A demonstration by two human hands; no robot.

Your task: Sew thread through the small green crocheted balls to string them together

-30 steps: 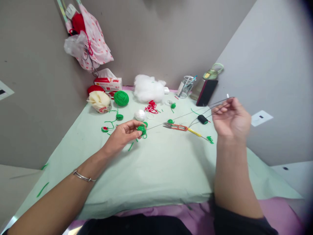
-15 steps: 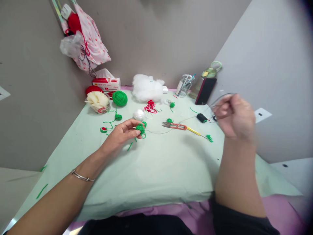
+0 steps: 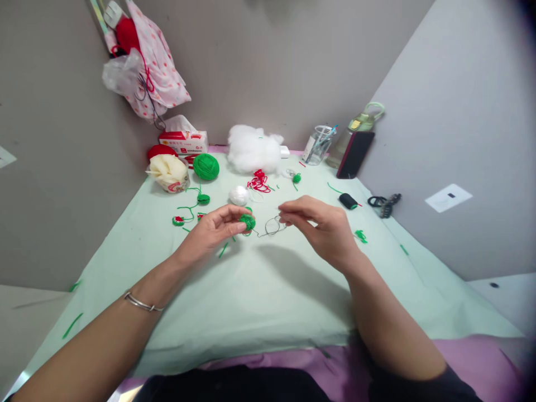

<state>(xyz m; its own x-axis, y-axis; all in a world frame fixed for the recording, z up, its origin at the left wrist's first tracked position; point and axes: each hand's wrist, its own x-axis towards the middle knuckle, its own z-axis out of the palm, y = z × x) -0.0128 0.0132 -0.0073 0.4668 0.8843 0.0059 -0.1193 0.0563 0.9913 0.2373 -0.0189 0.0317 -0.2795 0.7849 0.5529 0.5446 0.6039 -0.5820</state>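
Between the thumb and fingers of my left hand (image 3: 218, 228) is a small green crocheted piece (image 3: 248, 222). A dark thread (image 3: 273, 225) runs from that piece toward my right hand (image 3: 316, 226) and forms loose loops between the two. The thumb and fingertips of my right hand are pinched together around the dark thread, above the table; whether a needle is there is too small to tell. My right hand hides the spot where the orange-handled snips lay. A white ball (image 3: 239, 195) sits just behind my left hand.
Behind are a green yarn ball (image 3: 205, 167), white stuffing (image 3: 253, 149), red yarn scraps (image 3: 259, 181), a tissue box (image 3: 184, 142) and a clear cup (image 3: 319, 146). At the right are a phone (image 3: 355, 155), a black thread spool (image 3: 348, 201) and a hair clip (image 3: 387, 205).
My right hand has come down and left from the far right, close to my left hand. The thread, earlier stretched out, now hangs in slack loops. My left hand has barely moved.
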